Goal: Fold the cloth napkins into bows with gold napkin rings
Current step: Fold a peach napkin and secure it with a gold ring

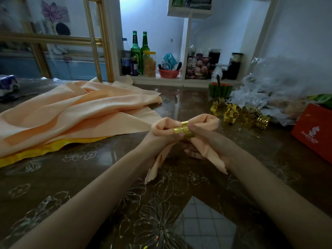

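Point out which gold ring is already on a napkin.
The ring between the left hand and right hand, around the peach napkin; the others lie loose on the table.

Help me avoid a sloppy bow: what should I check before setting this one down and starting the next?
1. Gold ring sits round the napkin at its middle: ok.
2. Left hand and right hand both grip the napkin at the ring: ok.
3. Loops puff out on both sides of the ring: ok.
4. Tails hang evenly: cannot tell, the hands partly hide them.
5. Spare rings lie on the table to the right: ok.
6. More peach cloths wait on the left: ok.
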Motion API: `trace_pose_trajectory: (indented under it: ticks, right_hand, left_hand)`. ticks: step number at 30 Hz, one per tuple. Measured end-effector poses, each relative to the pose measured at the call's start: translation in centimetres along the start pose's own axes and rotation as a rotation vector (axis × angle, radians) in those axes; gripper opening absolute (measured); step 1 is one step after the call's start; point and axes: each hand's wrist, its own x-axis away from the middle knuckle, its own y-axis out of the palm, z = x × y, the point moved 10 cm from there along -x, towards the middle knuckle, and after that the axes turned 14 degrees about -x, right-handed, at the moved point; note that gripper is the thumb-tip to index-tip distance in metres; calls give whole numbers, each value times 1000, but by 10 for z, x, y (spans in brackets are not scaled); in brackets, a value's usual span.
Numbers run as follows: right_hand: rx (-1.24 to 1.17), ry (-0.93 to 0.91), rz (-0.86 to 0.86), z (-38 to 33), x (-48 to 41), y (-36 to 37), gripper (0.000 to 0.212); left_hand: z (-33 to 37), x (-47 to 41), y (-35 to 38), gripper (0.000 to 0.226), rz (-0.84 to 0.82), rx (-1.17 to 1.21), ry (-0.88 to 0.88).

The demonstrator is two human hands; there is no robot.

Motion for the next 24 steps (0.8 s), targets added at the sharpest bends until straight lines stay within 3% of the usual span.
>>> trace_pose_trajectory:
  ticks: [3,8,11,14,16,19,21,24]
  right_hand:
    - [-22,-25,58,-11,-3,-17,34]
    - [-184,-90,174,-37,-9,-66,32]
    - [-61,-222,372,-60,-5,-115,33]
    - [95,-321,564,-80,0,-164,35]
    - [323,-326,659,-92,4,-182,36]
    - [853,-233,759,-113,12,-193,48]
    - [1005,-117,753,-116,17,-207,60]
    - [1111,-46,807,-121,34,-238,66]
  left_hand:
    - [12,-8,16,31,18,9,-6]
    - [-7,-39,55,54,190,51,-293]
    - [-4,-52,90,51,307,67,-351]
    - [1,-51,127,29,363,78,-433]
    - [13,-58,146,23,381,-168,-318]
    - [37,-54,172,19,335,-602,-31]
    - [47,-53,188,20,299,-865,135]
    - [61,-50,206,25,233,-993,323]
